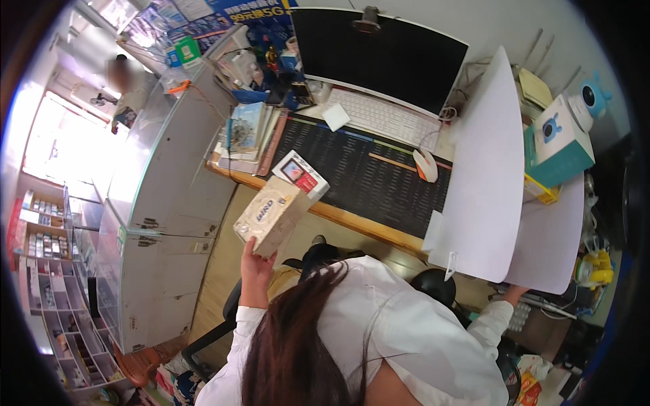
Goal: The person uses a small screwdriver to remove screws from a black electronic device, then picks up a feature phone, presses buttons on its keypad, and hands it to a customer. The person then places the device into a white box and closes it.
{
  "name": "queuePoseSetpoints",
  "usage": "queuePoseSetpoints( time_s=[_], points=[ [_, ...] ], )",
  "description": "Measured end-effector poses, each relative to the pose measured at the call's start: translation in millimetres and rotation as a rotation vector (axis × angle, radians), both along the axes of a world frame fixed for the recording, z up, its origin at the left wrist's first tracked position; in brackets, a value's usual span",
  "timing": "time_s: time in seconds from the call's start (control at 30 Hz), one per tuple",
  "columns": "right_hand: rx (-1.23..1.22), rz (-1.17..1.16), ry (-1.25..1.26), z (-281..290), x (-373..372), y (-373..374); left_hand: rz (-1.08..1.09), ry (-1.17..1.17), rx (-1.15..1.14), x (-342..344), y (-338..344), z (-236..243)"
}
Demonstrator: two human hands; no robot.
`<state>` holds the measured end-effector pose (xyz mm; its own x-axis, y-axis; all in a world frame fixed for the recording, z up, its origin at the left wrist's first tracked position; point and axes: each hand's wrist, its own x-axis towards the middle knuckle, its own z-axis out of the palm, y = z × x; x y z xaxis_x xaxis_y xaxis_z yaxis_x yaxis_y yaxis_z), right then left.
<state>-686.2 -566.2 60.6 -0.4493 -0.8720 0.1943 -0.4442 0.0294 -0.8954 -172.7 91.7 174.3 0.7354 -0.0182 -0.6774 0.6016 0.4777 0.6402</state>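
My left hand [256, 271] grips the lower end of a beige tissue box [276, 206], fingers wrapped round its near side, and holds it over the desk's front edge. Beyond it, partly covered by the tissue box, a small white box [313, 177] with a red-and-white printed front lies at the edge of the desk mat. My right hand [516, 294] reaches out to the right, at the lower edge of a white upright panel [556, 247]. Its fingers are hidden there, so what it touches does not show.
The desk holds a black mat [352, 169], white keyboard [382, 116], mouse [425, 166], large monitor [379, 57] and stacked books [249, 132]. A white-and-teal camera box [558, 145] stands right of the panels. Glass-topped cabinets [172, 176] line the left; another person [128, 91] stands beyond.
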Motion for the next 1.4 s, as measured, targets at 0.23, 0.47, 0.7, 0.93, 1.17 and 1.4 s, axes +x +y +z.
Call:
queuePoseSetpoints(
  time_s=[0.23,0.47,0.7,0.93,1.17,1.4],
  points=[
    [0.458,0.187,0.040,-76,-10,148,0.078,-0.007,-0.044,-5,26,-15],
    [1.107,0.967,-0.412,-63,224,309,0.108,0.075,-0.093,34,63,-33],
    [1.223,1.027,-0.425,-2,491,373,0.095,0.033,-0.132,80,124,-45],
    [1.402,0.744,-0.363,1,597,407,0.004,-0.025,-0.260,116,197,-63],
    [1.374,0.673,-0.451,6,591,409,0.086,-0.132,-0.120,141,214,-24],
    [1.338,0.757,-0.750,7,594,405,0.155,-0.146,-0.131,153,221,-21]
  ],
)
